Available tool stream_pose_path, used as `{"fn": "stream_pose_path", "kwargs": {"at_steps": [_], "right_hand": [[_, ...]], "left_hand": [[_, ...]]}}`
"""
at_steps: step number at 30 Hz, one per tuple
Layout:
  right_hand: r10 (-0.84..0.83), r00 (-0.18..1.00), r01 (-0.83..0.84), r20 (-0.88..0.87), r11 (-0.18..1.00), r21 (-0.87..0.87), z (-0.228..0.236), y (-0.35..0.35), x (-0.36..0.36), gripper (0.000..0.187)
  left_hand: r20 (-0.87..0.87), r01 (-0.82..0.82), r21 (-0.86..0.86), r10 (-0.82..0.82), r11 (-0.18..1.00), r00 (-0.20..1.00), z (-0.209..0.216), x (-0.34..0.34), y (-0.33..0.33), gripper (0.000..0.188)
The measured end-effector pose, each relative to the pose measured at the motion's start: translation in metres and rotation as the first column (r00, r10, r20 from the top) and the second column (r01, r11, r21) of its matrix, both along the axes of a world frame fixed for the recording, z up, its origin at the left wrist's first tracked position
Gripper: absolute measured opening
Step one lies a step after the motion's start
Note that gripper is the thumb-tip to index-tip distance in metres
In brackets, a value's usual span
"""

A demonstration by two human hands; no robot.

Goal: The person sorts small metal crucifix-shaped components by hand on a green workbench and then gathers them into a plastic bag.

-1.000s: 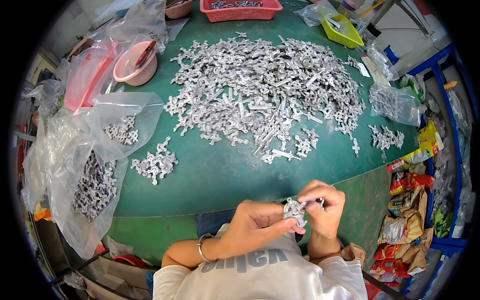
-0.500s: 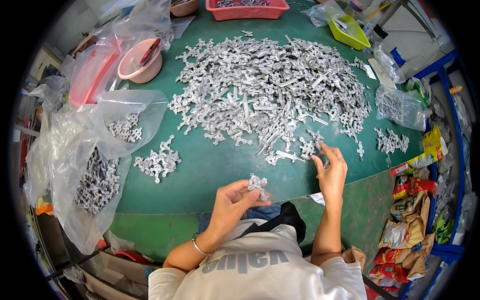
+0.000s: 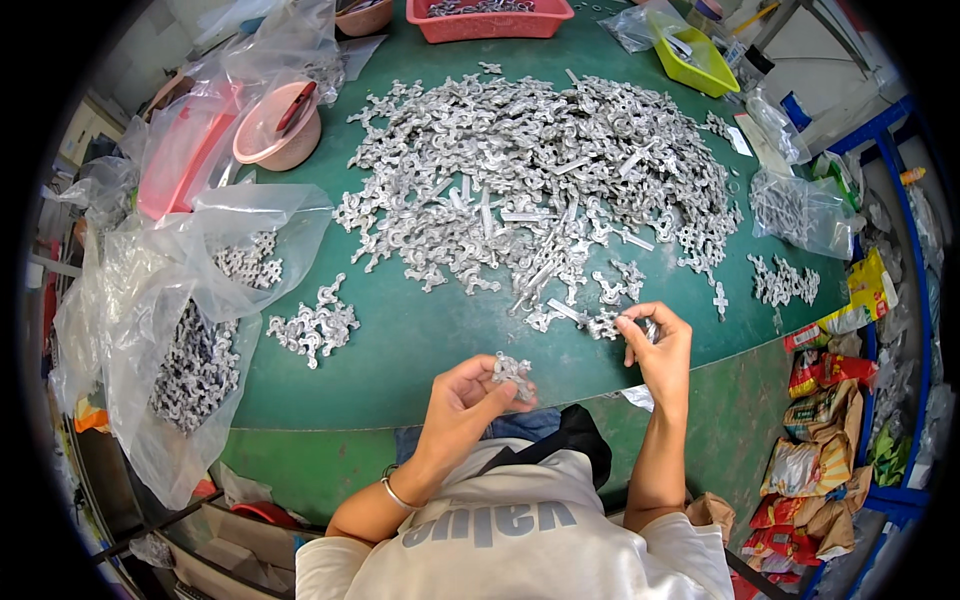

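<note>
Your left hand [image 3: 465, 395] is at the lower middle of the frame, its fingers pinching a small clump of silver metal pieces [image 3: 512, 372] over the near edge of the green surface [image 3: 430, 330]. Your right hand [image 3: 660, 352] sits to the right of it, thumb and index finger pinching the end of 1 silver piece [image 3: 603, 324], low over the surface. More silver metal shows within the curl of that hand, but you cannot tell how many pieces it is.

A large heap [image 3: 540, 170] of the same silver pieces fills the upper middle of the frame. A small pile [image 3: 313, 322] lies left of center, and another little pile [image 3: 783, 281] lies at the right, with 1 loose cross [image 3: 720, 300] between it and your right hand. At the left, a clear plastic bag [image 3: 120, 330] holds more pieces. A pink bowl [image 3: 268, 150] with a red tool [image 3: 297, 106] stands at the upper left, a red tray [image 3: 490, 28] at the top middle, and a yellow-green basket [image 3: 692, 72] at the upper right.
</note>
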State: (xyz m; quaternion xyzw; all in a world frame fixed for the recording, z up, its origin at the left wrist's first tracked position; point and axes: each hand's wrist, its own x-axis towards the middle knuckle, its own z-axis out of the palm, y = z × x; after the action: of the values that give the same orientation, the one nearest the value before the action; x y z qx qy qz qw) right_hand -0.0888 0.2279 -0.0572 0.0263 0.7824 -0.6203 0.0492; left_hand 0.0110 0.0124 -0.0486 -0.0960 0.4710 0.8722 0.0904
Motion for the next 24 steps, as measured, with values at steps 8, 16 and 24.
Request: {"fn": "stream_pose_path", "kwargs": {"at_steps": [8, 16, 24], "right_hand": [[0.097, 0.938, 0.159, -0.334, 0.734, 0.660, 0.000, -0.001, -0.010, 0.022], [0.241, 0.887, 0.153, -0.393, 0.650, 0.744, -0.012, -0.008, -0.017, 0.013], [0.119, 0.981, -0.151, -0.153, 0.966, -0.211, 0.020, 0.002, 0.013, 0.017]], "left_hand": [[0.005, 0.025, -0.054, -0.025, 0.998, 1.000, 0.000, -0.001, 0.000, 0.016], [-0.013, -0.040, -0.135, 0.038, 0.990, 0.999, 0.022, 0.000, 0.006, 0.033], [-0.147, 0.025, -0.093, -0.038, 0.995, 0.988, 0.036, 0.006, 0.005, 0.038]]}}
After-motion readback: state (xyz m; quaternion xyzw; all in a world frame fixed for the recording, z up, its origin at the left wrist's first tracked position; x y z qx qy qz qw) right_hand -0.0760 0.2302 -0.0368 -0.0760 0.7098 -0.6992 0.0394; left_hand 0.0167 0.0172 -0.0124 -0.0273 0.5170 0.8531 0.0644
